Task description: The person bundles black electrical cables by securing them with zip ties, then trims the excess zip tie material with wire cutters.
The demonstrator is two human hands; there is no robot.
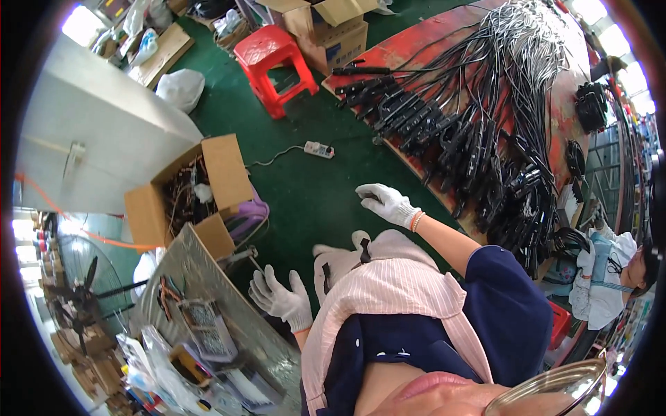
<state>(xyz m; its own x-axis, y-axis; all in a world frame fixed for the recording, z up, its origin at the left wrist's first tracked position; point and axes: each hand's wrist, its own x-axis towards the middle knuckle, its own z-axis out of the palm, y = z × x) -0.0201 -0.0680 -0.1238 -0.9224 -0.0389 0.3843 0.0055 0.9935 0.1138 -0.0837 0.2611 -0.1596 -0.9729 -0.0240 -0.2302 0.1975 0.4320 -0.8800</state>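
Note:
My left hand [281, 297], in a white knit glove, is held with its fingers spread beside the edge of a metal-topped workbench [215, 277]. Nothing is in it. Out over the green floor, my right hand [388, 205] wears a matching glove. Its fingers are slightly bent with the thumb apart, and I see nothing held there. To its right, a red table [409, 48] bears a large pile of black clamp-like handles [479, 149] with long cables [534, 48] fanning away to the far end. My right hand is apart from that pile.
An open cardboard box [232, 173] with tangled wires stands left of a white power strip [319, 149] on the floor. Farther off is a red plastic stool [267, 59]. The bench holds a tray of small metal parts [211, 333]. Another person [603, 274] is at the right.

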